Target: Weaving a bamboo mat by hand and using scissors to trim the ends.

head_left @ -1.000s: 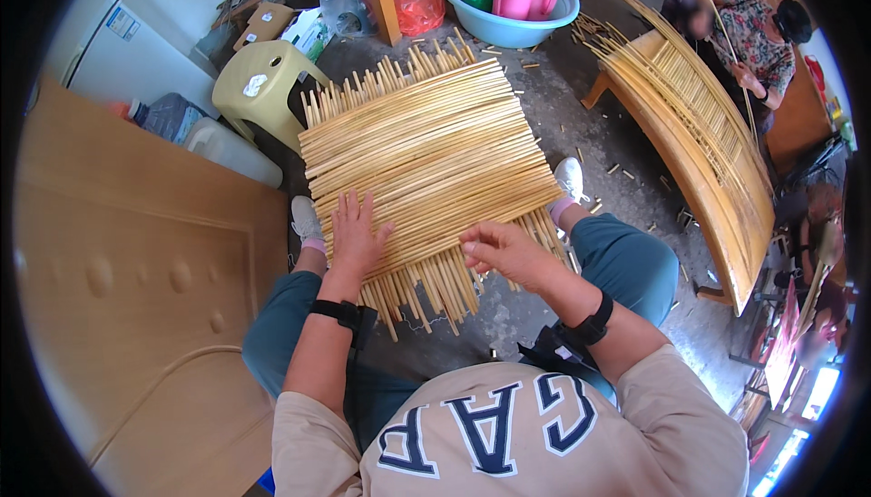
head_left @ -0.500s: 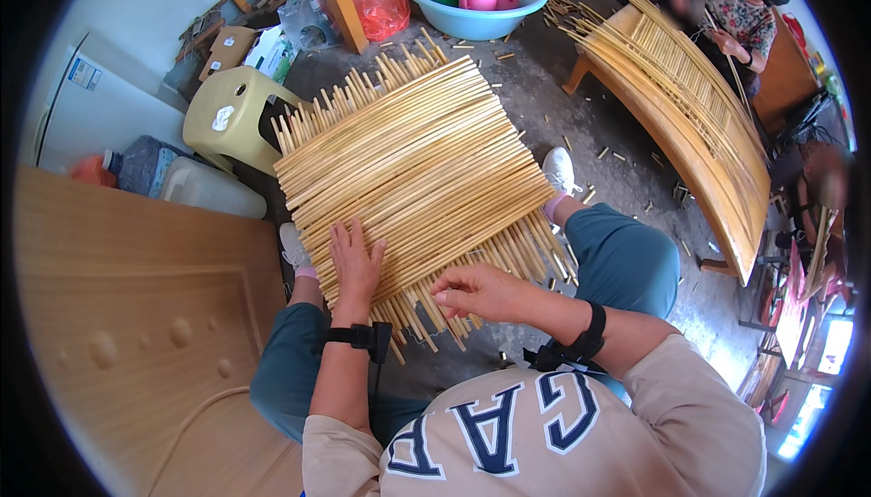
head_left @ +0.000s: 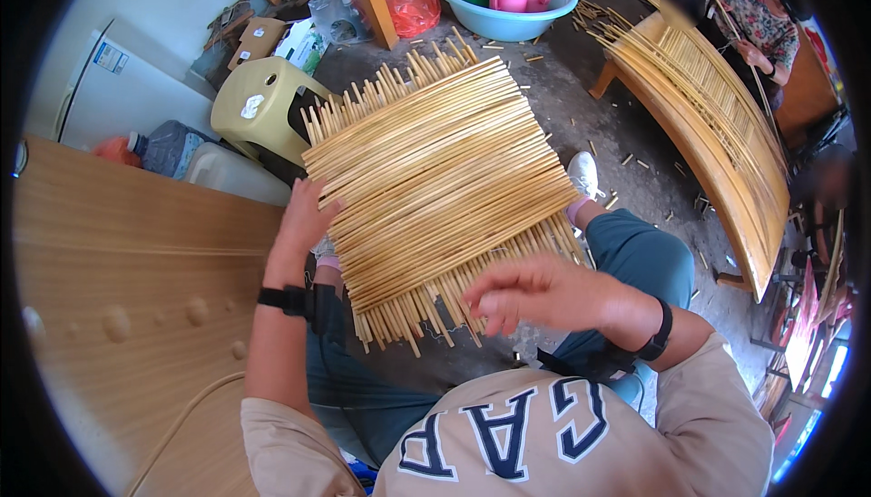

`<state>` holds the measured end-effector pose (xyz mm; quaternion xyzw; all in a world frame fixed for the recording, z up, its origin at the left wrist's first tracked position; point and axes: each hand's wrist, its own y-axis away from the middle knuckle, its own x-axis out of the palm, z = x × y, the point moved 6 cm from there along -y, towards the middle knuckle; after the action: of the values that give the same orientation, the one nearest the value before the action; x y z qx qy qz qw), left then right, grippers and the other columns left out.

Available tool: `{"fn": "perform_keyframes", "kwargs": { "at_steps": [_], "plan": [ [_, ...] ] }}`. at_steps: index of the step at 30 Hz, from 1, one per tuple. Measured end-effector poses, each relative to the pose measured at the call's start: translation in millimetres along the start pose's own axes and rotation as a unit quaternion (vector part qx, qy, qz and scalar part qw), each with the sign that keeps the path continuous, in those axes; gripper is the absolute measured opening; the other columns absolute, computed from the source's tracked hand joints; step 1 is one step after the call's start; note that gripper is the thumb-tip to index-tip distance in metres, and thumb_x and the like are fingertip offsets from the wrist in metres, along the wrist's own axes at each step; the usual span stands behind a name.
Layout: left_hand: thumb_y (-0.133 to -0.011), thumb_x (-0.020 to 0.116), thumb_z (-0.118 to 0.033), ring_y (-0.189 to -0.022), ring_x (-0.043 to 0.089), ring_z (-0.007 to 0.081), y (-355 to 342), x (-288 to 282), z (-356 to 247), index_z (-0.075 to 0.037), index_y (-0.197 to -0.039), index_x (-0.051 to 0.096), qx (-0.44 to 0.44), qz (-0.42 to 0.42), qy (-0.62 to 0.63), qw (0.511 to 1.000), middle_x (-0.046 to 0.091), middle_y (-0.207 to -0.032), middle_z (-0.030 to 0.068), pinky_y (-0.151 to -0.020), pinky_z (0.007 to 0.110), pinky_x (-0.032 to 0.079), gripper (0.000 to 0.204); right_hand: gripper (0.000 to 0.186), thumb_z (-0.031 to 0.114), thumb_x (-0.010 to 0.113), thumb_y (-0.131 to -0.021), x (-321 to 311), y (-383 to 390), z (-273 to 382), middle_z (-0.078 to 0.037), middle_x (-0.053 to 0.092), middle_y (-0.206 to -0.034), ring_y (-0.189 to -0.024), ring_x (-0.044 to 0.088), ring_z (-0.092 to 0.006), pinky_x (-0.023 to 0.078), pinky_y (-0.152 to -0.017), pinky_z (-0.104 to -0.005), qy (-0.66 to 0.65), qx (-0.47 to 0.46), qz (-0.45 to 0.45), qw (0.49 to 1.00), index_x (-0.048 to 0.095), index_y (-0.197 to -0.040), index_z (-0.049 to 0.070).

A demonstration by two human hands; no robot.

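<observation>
- Head view: the mat (head_left: 435, 180) is set between the legs (head_left: 649, 257), under-sticks (head_left: 399, 320) jutting past its near and far edges.
- The left hand (head_left: 308, 218) has been shifted from the mat's top to its left edge; whether anything is gripped cannot be told.
- The right hand (head_left: 549, 290), blurred, is held loosely half-curled over the near edge, seemingly empty.
- The mat's top is thereby uncovered.

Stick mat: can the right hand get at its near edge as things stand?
Likely yes: the right hand looks close to the near edge of the stick mat, and nothing visible blocks the way.
</observation>
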<state>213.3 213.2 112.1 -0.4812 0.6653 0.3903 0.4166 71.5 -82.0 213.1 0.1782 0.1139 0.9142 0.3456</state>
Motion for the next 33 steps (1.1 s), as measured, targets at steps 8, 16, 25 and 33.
{"fn": "perform_keyframes", "kwargs": {
  "at_steps": [8,16,25,33],
  "plan": [
    [-0.08,0.062,-0.023,-0.114,0.043,0.0369,-60.1,30.7,16.2,0.003,-0.12,0.046,0.0,0.011,0.035,0.999,0.047,-0.119,0.0246,-0.095,0.037,0.038,0.051,0.024,0.022,0.052,-0.09,-43.9,-46.5,-133.4,-0.011,0.059,-0.09,-0.074,0.061,-0.0172,0.052,-0.063,-0.0269,-0.213,0.21,-0.242,0.923,0.055,-0.099,0.0],
    [-0.09,0.045,-0.023,-0.131,0.021,0.0377,-45.5,103.6,-2.3,-0.006,-0.137,0.028,0.04,-0.082,-0.083,0.992,0.027,-0.14,0.0202,-0.105,0.051,0.018,0.053,0.037,0.033,0.043,-0.093,-61.7,-68.1,-193.8,-0.018,0.059,-0.088,-0.077,0.064,-0.0256,0.054,-0.063,-0.0326,-0.271,0.27,-0.294,0.876,0.048,-0.096,-0.003],
    [-0.091,0.041,-0.032,-0.135,0.012,0.0333,-32.3,112.1,12.3,-0.007,-0.139,0.024,0.038,-0.071,-0.109,0.991,0.018,-0.145,0.0162,-0.108,0.048,0.01,0.057,0.043,0.036,0.038,-0.094,-71.2,-69.1,-207.3,-0.022,0.058,-0.085,-0.071,0.064,-0.0292,0.054,-0.058,-0.0325,-0.29,0.279,-0.337,0.851,0.044,-0.095,-0.006],
    [-0.088,0.05,-0.024,-0.132,0.018,0.0383,-66.1,82.8,5.9,-0.005,-0.137,0.028,0.031,-0.111,-0.087,0.99,0.024,-0.141,0.0206,-0.106,0.048,0.017,0.057,0.037,0.031,0.041,-0.094,-76.2,-68.1,-205.7,-0.018,0.058,-0.085,-0.068,0.063,-0.0247,0.052,-0.053,-0.0288,-0.277,0.215,-0.372,0.859,0.048,-0.101,-0.005]
  ]
}}
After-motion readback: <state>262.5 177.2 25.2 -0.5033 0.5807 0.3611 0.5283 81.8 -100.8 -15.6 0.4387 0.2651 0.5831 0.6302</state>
